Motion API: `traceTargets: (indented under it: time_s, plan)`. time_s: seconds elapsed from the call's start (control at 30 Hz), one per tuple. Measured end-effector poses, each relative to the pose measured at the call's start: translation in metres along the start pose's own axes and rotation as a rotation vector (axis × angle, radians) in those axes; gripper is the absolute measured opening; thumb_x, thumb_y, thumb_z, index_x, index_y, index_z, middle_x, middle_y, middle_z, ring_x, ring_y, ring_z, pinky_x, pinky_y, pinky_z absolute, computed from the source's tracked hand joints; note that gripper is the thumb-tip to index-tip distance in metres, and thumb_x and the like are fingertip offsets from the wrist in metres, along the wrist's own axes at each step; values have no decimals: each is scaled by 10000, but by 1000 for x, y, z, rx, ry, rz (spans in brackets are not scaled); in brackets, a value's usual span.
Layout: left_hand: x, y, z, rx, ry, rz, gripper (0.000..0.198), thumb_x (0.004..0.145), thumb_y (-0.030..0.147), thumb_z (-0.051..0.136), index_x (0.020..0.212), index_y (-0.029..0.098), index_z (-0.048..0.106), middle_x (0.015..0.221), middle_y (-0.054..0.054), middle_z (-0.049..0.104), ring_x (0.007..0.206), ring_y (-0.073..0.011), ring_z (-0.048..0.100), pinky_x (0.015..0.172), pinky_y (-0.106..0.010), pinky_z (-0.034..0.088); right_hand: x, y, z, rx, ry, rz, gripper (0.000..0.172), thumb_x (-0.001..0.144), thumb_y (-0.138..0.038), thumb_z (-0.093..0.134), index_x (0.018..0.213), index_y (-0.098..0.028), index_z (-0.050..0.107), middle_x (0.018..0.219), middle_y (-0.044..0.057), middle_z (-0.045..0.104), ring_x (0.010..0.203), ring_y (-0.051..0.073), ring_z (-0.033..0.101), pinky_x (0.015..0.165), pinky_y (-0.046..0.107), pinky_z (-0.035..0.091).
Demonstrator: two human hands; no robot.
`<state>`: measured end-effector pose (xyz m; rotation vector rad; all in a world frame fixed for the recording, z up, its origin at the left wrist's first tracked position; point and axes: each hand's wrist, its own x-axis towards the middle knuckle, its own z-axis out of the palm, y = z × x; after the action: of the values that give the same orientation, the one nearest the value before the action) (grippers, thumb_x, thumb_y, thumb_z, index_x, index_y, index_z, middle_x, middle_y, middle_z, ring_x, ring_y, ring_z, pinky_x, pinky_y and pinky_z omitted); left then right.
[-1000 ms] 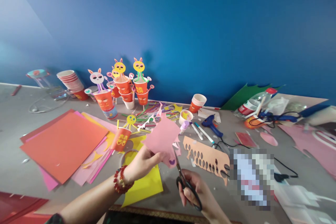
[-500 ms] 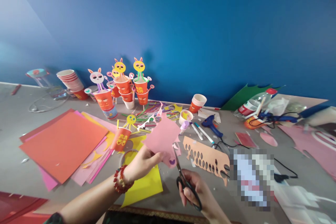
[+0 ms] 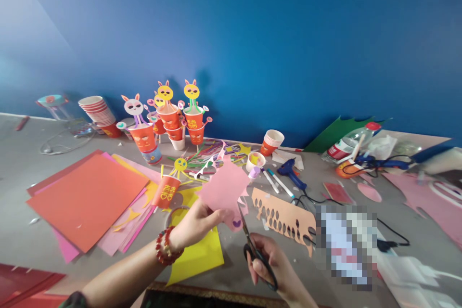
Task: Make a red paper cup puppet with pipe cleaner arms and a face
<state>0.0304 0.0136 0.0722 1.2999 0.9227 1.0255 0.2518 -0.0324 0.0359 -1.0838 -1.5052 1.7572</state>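
Observation:
My left hand [image 3: 198, 224], with a red bead bracelet at the wrist, pinches a pink sheet of paper [image 3: 225, 185] by its lower left part. The sheet has a jagged outline and a small purple heart [image 3: 237, 222] at its lower corner. Black-handled scissors [image 3: 260, 260] are in my right hand [image 3: 272, 260], fingers through the loops. Their blades touch the paper's right edge beside the heart. Beneath my left hand lies a yellow sheet [image 3: 202, 260]. A red paper cup [image 3: 167, 191] with a yellow bunny figure leans close behind it.
Stacked coloured sheets [image 3: 88, 197] lie to the left. Bunny-topped cups [image 3: 142, 137] stand along the wall, near a cup stack [image 3: 97, 113]. A blue glue gun [image 3: 292, 173], markers [image 3: 276, 180] and a cut-out orange strip [image 3: 283, 214] lie right. A bottle [image 3: 352, 142] leans behind.
The scissors have shifted very slightly at the pink paper's edge, and the paper has tilted a little. Both hands keep their hold.

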Motion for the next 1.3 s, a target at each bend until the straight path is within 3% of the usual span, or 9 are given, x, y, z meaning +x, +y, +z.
traceTargets:
  time_s: [0.4, 0.8, 1.3]
  plan:
    - [2, 2, -3, -37, -63, 18, 433, 875, 545, 679, 942, 125, 760, 893, -104, 795, 778, -209, 716, 757, -291, 573, -1, -3, 0, -22, 29, 39, 708, 602, -884, 671, 658, -213, 451, 535, -45, 496, 438, 92, 446, 464, 222, 429]
    - [4, -3, -7, -7, -114, 23, 407, 920, 501, 645, 1058, 135, 758, 989, -110, 779, 874, -228, 706, 821, -300, 555, 0, -3, 3, 0, 65, 119, 746, 501, -893, 711, 616, -218, 414, 504, -66, 468, 417, 79, 436, 432, 211, 386]
    - [8, 8, -6, -9, -144, 32, 419, 919, 509, 639, 1066, 129, 740, 969, -101, 772, 866, -221, 701, 801, -285, 545, -1, -2, 2, 17, 67, 117, 625, 570, -724, 775, 608, -224, 402, 498, -75, 469, 408, 70, 434, 426, 203, 381]
